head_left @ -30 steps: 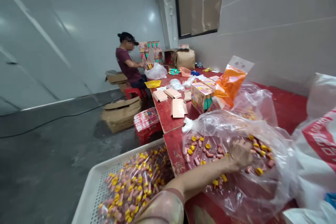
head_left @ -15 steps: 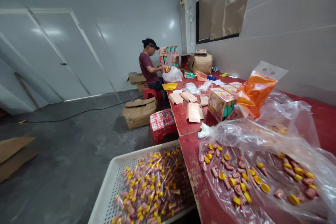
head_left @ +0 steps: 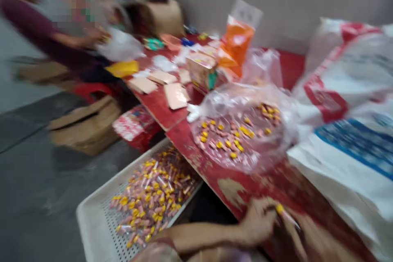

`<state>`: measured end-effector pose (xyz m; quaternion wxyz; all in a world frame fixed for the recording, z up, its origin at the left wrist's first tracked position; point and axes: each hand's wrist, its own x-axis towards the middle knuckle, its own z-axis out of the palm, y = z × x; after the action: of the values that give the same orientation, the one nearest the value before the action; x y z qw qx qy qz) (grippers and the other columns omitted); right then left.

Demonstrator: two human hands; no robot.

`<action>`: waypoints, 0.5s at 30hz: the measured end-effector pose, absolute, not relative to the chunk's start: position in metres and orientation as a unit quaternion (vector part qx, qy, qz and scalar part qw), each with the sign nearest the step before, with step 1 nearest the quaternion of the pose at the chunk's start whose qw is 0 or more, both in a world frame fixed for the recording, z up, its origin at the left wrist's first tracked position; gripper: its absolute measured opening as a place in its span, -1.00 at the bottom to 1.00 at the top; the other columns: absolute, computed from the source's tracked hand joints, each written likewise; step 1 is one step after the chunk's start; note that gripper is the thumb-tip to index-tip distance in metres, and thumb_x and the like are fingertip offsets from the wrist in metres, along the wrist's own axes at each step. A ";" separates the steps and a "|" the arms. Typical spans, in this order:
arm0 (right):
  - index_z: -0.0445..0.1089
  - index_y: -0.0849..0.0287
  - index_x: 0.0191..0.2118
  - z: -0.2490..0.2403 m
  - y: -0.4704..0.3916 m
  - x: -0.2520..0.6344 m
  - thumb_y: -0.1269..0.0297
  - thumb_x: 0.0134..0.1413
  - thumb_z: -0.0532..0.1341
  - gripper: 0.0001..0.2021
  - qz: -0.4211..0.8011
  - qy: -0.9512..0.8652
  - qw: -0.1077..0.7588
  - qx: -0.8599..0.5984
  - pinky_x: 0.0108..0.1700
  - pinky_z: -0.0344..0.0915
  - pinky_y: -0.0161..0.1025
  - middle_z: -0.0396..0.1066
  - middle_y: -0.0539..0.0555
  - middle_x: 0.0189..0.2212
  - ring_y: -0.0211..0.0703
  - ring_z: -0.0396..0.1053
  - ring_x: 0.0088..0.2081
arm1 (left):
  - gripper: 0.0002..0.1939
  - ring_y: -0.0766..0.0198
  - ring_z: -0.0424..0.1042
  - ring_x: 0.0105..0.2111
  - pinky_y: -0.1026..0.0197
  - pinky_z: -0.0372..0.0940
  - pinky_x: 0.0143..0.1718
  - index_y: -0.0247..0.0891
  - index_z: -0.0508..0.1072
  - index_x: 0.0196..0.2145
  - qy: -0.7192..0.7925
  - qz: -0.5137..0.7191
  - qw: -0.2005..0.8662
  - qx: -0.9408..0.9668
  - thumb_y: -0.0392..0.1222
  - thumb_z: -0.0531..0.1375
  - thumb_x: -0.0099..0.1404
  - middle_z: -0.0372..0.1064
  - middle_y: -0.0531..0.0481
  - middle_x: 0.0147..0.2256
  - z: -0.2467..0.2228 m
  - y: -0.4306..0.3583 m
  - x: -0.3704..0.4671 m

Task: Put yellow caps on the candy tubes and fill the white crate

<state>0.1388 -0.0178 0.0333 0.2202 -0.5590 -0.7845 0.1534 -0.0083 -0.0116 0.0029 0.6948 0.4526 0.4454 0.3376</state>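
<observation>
Low in the picture at the right, my hands are close together by the table's edge, smeared by motion. Between them is a small clear tube with a yellow cap, pinkish inside. The curled fingers of my left hand are at its capped end. My right hand has its fingers about the tube's lower part. Ahead, a clear plastic bag spreads over the red table, with many loose yellow-capped pink pieces. Left of the table edge, a white perforated crate holds a heap of similar capped tubes.
Large white woven sacks stand at the right. Farther along the table are a printed box, an orange bag and flat cartons. A co-worker sits at the far left, near a stool and a cardboard box.
The view has swung right and down. My hands and the capped tube have come into view, as have the white sacks. The co-worker now appears at the left edge.
</observation>
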 end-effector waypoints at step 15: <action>0.33 0.26 -0.20 0.056 0.004 0.152 0.37 0.26 -0.02 -0.80 0.192 -0.755 -0.258 -0.572 -0.47 0.01 -0.23 0.39 0.17 -0.40 -0.06 0.40 -0.38 | -0.73 0.42 0.27 -0.56 0.31 0.26 -0.48 -0.31 0.38 -0.11 0.430 0.338 0.646 0.533 -0.30 -0.01 0.28 0.27 0.01 -0.37 -0.010 0.017 -0.017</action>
<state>0.1519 0.0041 0.0564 -0.2582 -0.5718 -0.7547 0.1918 -0.0168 0.0169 -0.0103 0.6459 0.5328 0.4299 0.3377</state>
